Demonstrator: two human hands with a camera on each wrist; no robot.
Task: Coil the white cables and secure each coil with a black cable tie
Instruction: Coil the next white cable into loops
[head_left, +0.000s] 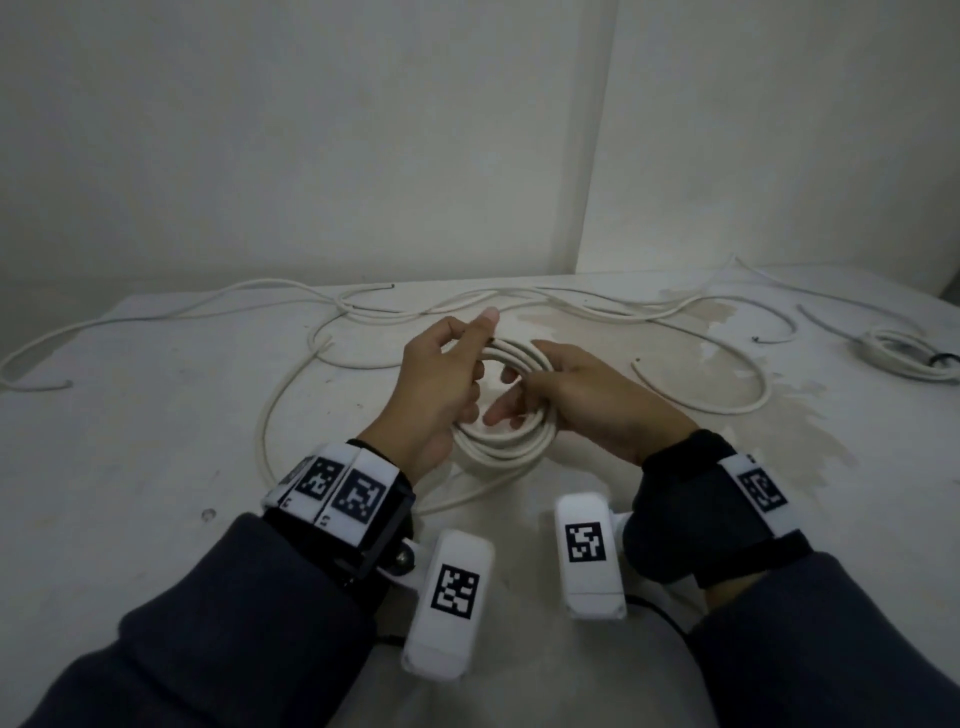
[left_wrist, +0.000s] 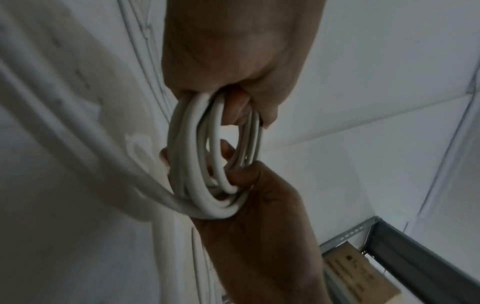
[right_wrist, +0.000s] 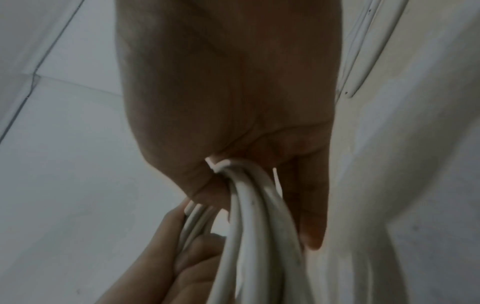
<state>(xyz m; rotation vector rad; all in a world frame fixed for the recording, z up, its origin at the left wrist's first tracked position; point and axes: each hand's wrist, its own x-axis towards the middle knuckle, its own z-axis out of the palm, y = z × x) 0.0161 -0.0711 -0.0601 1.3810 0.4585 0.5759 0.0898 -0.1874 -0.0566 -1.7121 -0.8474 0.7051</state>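
A coil of white cable (head_left: 511, 449) is held just above the table's middle by both hands. My left hand (head_left: 441, 374) grips the coil's left and far side, thumb raised over it. My right hand (head_left: 576, 395) holds the right side, its fingers reaching through the ring. In the left wrist view the coil (left_wrist: 205, 164) hangs between my left hand (left_wrist: 233, 82) above and my right hand (left_wrist: 259, 226) below. The right wrist view shows the strands (right_wrist: 254, 226) running out of my right hand (right_wrist: 233, 102). A loose tail (head_left: 267, 415) loops off to the left. No cable tie shows at the hands.
More loose white cables (head_left: 571, 306) sprawl across the back of the stained white table (head_left: 156, 441). A small coil bound with a black tie (head_left: 906, 353) lies at the far right edge. White walls close the back. A metal shelf frame (left_wrist: 389, 246) shows in the left wrist view.
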